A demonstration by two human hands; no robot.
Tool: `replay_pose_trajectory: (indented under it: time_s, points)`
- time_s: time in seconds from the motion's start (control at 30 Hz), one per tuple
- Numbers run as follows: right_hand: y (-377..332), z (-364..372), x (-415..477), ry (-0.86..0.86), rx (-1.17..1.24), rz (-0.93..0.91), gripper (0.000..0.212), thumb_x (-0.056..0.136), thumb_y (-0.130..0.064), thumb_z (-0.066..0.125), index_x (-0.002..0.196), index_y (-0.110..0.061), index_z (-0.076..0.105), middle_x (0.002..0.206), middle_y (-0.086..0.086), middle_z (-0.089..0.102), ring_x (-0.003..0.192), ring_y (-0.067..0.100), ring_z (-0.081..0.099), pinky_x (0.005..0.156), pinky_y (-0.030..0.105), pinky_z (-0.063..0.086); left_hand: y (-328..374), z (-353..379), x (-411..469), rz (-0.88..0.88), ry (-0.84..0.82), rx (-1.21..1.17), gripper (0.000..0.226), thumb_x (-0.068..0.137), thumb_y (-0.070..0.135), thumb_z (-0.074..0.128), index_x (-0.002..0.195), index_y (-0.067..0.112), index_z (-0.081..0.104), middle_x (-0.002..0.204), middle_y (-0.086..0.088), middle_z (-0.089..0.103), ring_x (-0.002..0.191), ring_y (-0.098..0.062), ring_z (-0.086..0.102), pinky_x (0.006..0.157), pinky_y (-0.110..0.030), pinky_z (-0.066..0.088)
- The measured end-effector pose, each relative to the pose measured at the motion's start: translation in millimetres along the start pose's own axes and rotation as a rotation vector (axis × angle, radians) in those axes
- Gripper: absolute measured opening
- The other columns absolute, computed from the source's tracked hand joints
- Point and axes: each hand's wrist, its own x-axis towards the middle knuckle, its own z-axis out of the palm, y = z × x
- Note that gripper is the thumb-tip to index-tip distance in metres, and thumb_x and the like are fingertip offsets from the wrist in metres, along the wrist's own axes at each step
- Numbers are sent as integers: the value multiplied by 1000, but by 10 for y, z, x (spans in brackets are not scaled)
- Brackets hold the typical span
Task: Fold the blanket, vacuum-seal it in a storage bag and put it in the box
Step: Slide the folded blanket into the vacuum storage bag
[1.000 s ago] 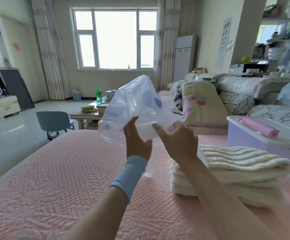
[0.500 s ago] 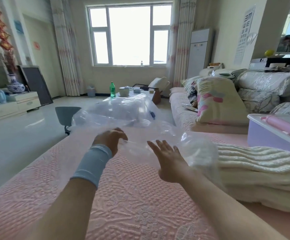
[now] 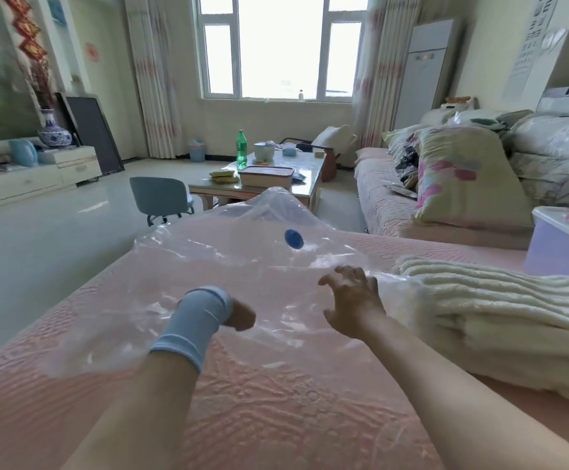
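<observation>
Clear storage bag (image 3: 222, 266) lies spread out on the pink bed (image 3: 276, 408), with the folded cream blanket (image 3: 500, 317) just right of it and the box (image 3: 554, 256) far right. Right hand (image 3: 354, 303) is over the bag, fingers splayed and bent, gripping nothing. The left hand (image 3: 241, 315) has its fingers hidden behind the wrist, so can't tell its grip.

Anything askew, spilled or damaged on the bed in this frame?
Nothing spilled or damaged. The storage bag lies wrinkled on the pink bed cover, its far end puffed up rather than flat. The folded blanket sits tidy beside it, not yet inside.
</observation>
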Motion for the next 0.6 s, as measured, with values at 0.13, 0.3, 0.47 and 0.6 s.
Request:
replay_pose_trajectory:
  time_s: [0.13, 0.3, 0.47, 0.6]
  points:
    - [-31, 304, -14, -331, -38, 47, 82, 96, -48, 48, 157, -40, -6, 167, 8, -12, 154, 27, -13, 119, 59, -1, -29, -34, 145, -71, 412, -66, 51, 95, 33, 32, 140, 16, 45, 148, -13, 40, 133, -33, 40, 109, -38, 33]
    - [-221, 528, -11, -595, 1, 69, 82, 97, -53, 41, 156, -42, -15, 168, 9, -11, 155, 27, -3, 123, 53, 9, -54, 370, 576, -47, 129, -102, 95, 82, 70, 51, 155, 26, 7, 163, -5, -2, 146, -37, 18, 115, -55, 24]
    - [-211, 434, 76, -432, 286, 18, 82, 95, -43, 57, 159, -33, 8, 163, 5, 27, 147, 27, 31, 116, 39, 30, -385, 459, 771, -293, 164, 256, 94, 85, 64, 54, 151, 40, -9, 161, -10, -16, 146, -43, -10, 109, -72, -6]
    - [-144, 392, 101, -312, -105, -33, 79, 91, -62, 54, 157, -36, 19, 163, 5, 25, 151, 28, 20, 116, 58, 17, -363, 348, 770, -305, 567, 290, 54, 94, 26, 40, 147, 31, 29, 159, -15, 13, 144, -40, 11, 113, -62, 4]
